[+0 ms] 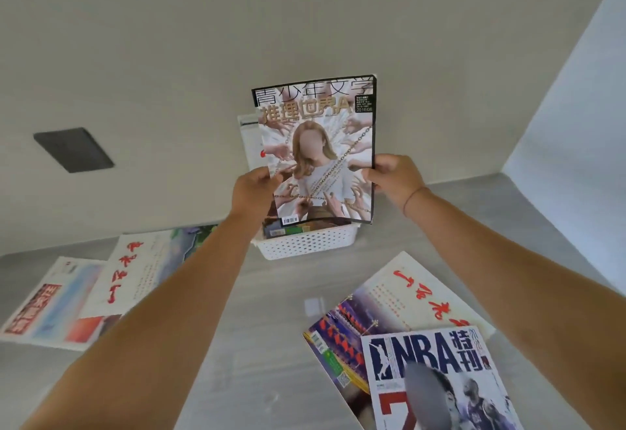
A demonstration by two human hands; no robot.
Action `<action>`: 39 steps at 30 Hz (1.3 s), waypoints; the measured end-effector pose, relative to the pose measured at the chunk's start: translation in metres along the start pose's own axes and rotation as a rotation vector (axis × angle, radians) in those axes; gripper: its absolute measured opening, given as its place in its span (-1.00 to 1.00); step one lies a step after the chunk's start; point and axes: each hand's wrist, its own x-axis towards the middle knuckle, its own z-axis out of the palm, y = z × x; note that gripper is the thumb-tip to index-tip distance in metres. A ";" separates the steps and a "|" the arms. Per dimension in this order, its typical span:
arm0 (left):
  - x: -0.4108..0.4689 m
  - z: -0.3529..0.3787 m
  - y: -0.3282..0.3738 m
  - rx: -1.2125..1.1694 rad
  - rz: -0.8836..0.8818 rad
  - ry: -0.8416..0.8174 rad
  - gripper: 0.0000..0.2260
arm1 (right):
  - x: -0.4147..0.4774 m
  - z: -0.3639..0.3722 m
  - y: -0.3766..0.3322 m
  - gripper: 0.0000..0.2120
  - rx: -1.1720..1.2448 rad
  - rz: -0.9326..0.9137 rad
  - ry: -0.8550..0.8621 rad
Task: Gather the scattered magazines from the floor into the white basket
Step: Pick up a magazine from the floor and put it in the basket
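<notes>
Chain-cover magazine [318, 151] is upright over the white basket [305, 243], its lower edge at the basket's opening. Left hand [254, 189] pinches the left edge. Right hand [393, 175] pinches the right edge, thumb on the cover and the other fingers curled behind. On the floor: red-lettered magazine [132, 273] near left, NBA magazine [437, 382] near right.

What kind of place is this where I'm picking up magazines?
Probably a sparse indoor room, perhaps at home: grey floor meeting a plain white wall with a dark wall plate, a white basket by that wall, the NBA magazine among others on the floor.
</notes>
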 end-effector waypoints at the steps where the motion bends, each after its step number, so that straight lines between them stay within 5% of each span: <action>1: 0.007 -0.003 -0.001 -0.011 -0.008 0.019 -0.86 | 0.010 0.006 -0.002 -0.74 -0.007 -0.003 0.001; 6: 0.029 -0.012 -0.018 0.027 -0.048 0.131 -0.93 | 0.045 0.037 0.008 -0.82 -0.066 0.008 -0.010; 10: 0.039 -0.008 -0.047 0.073 -0.142 0.173 -0.77 | 0.056 0.063 0.025 -0.81 -0.093 0.030 -0.017; 18: 0.052 0.006 -0.078 0.091 -0.205 0.281 -0.89 | 0.070 0.091 0.051 -0.82 -0.179 0.080 0.001; 24: 0.050 0.018 -0.091 0.104 -0.224 0.281 -0.95 | 0.075 0.098 0.071 -0.88 -0.288 0.144 0.045; 39: 0.043 0.008 -0.095 0.122 -0.200 0.186 -0.83 | 0.064 0.097 0.069 -0.63 -0.214 0.150 0.154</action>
